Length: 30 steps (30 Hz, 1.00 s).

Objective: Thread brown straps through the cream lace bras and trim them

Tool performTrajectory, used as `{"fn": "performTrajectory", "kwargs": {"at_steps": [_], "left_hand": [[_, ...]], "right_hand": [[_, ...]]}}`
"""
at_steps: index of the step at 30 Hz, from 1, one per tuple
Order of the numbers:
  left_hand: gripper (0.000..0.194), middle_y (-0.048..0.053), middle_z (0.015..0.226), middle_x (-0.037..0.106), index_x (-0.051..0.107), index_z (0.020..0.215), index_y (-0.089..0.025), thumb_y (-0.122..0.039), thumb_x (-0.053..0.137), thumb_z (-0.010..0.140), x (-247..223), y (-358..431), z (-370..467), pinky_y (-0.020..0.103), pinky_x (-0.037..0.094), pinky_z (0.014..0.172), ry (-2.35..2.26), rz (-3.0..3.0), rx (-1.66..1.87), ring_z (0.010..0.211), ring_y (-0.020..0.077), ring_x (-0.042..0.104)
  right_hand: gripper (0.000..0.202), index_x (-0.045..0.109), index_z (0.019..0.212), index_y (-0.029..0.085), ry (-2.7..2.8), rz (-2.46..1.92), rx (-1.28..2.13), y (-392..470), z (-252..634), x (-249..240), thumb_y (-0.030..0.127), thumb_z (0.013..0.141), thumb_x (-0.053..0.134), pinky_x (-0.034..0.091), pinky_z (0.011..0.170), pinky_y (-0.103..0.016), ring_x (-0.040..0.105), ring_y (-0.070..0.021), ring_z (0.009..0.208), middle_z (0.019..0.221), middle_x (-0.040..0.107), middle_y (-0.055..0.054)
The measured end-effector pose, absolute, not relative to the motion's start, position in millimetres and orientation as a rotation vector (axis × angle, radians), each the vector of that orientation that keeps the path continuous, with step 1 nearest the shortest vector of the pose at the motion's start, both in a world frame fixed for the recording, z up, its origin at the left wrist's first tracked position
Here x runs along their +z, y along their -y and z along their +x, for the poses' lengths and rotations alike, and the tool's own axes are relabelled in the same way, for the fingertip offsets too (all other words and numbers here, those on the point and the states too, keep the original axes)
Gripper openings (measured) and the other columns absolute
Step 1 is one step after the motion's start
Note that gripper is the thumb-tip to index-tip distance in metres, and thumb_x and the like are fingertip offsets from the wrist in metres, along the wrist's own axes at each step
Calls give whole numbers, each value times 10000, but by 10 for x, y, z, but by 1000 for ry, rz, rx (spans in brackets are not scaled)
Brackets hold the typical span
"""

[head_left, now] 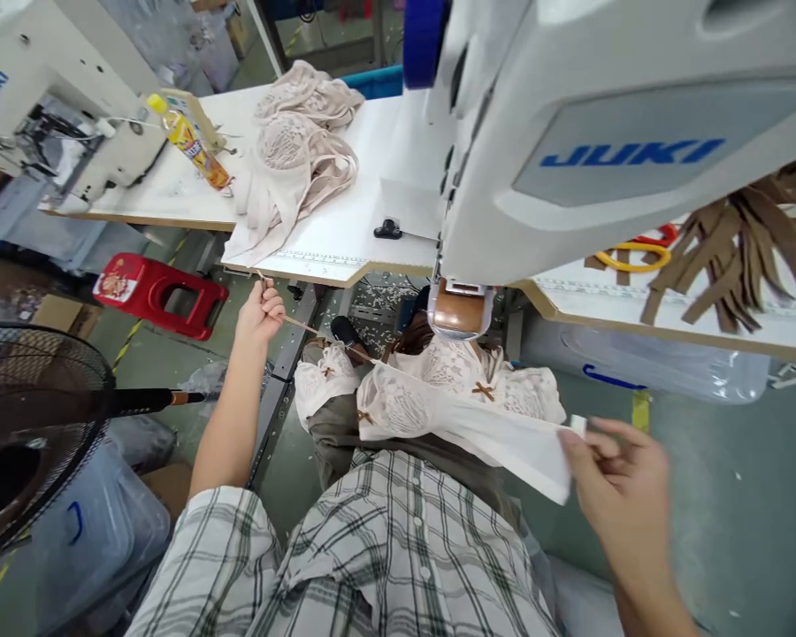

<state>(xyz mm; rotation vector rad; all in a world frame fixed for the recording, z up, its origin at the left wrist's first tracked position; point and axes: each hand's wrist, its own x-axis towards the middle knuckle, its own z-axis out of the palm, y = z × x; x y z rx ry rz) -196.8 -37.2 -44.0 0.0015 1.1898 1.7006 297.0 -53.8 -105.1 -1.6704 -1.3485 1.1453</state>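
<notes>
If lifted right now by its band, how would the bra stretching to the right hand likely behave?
The bra would likely flop, since its thin-looking band shows soft folds. Its lace cup may hold its form, given its rounded shape. It's probably light, appearing mostly fabric.

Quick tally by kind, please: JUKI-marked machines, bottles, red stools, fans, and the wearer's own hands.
JUKI-marked machines: 2
Bottle: 1
Red stool: 1
Fan: 1
Wearer's hands, left hand and right hand: 2
Total: 7
</notes>
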Motion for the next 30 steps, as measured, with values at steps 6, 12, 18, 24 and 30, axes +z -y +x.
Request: {"fn": "performTrajectory", "kwargs": {"at_steps": [6, 12, 18, 24, 30], "left_hand": [[264, -105, 499, 306, 616, 801, -134, -361, 626, 936, -434, 480, -1238, 154, 247, 373, -1135, 232, 1463, 378, 34, 274], [232, -105, 477, 296, 618, 709, -150, -316, 760, 785, -372, 549, -417, 178, 188, 405, -1180, 496, 1175, 409, 35, 212], [213, -26, 655, 552, 652, 757, -161, -324, 599, 884, -131, 592, -37, 227, 329, 550, -1494, 1269, 714, 594, 97, 462], [220, 76, 885, 687, 676, 924, -175, -373, 591, 879, -84, 706, -146, 316, 478, 722, -1590, 1564, 633, 809, 206, 613], [244, 55, 860, 742, 754, 858, -270, -374, 818, 647, -434, 1224, 271, 339, 579, 690, -1033, 1213, 854, 788, 255, 713]], "right_hand": [[362, 562, 962, 220, 1390, -1536, 1097, 514, 2686, -1011, 517, 797, 688, 408, 541, -281, 526, -149, 613, 751, 564, -9], [248, 672, 989, 219, 1890, -1204, 1492, 282, 2182, -678, 419, 927, 540, 467, 711, -300, 623, -179, 806, 927, 695, -47], [320, 680, 1030, 228, 1955, -1051, 1616, 85, 1865, -418, 507, 916, 572, 440, 690, -279, 616, -179, 809, 927, 703, -28], [254, 653, 843, 215, 2101, -1073, 1561, -38, 1927, -498, 455, 884, 583, 415, 674, -286, 581, -183, 755, 808, 662, -21], [284, 513, 894, 221, 1364, -1411, 1354, 87, 1799, -720, 505, 900, 528, 400, 549, -264, 464, -149, 627, 733, 500, 16]]}}
